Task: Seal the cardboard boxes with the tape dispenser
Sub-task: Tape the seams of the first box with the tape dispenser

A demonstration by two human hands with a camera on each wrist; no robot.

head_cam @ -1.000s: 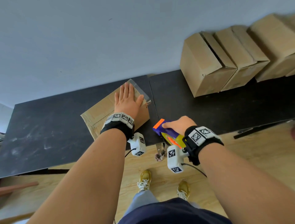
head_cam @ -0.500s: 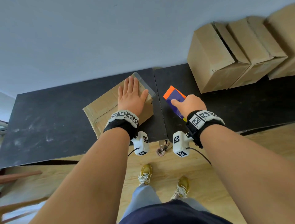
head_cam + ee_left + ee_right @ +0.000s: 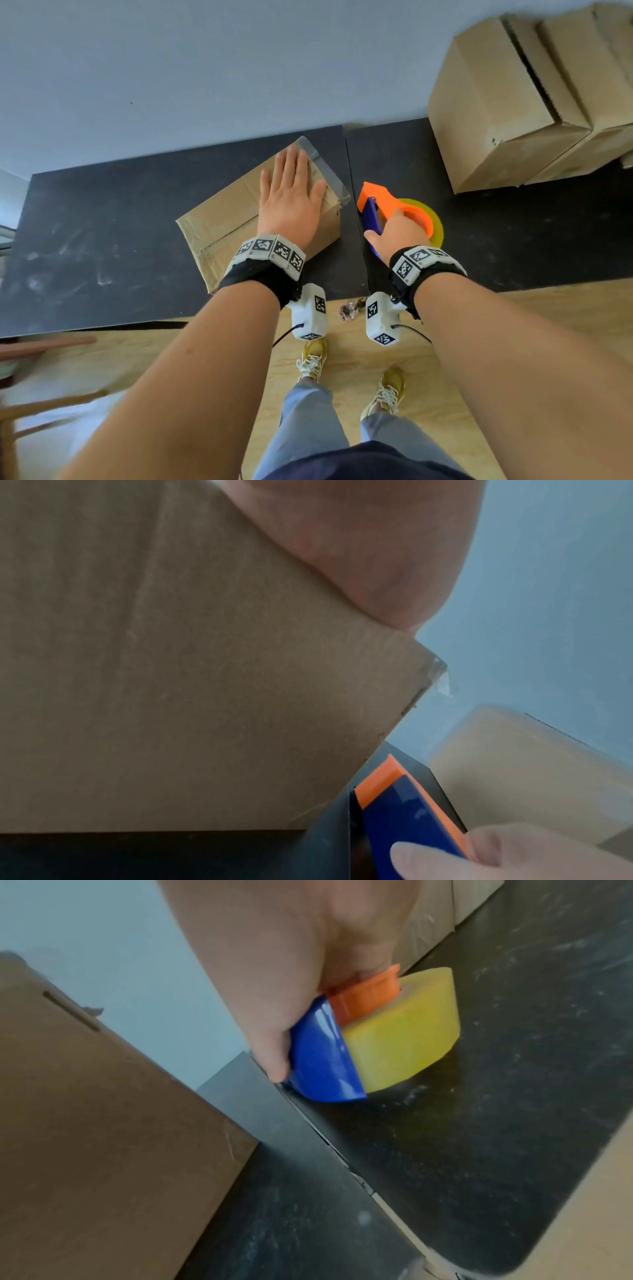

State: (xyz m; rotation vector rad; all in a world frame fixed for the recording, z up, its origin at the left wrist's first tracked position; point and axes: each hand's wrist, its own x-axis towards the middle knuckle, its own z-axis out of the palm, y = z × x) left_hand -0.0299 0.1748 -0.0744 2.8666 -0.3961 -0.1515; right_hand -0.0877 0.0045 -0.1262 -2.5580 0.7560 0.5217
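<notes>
Yellow tape roll (image 3: 404, 1031) touches table only in right-wrist view.

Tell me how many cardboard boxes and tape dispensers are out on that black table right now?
Cardboard boxes: 4 at least, one under the left hand at, three stacked at the right
Tape dispensers: 1, held by the right hand
Total: 5

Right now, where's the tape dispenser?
Head view: tape dispenser sits on the black table, gripped by the right hand, just right of the box under the left hand.
</notes>
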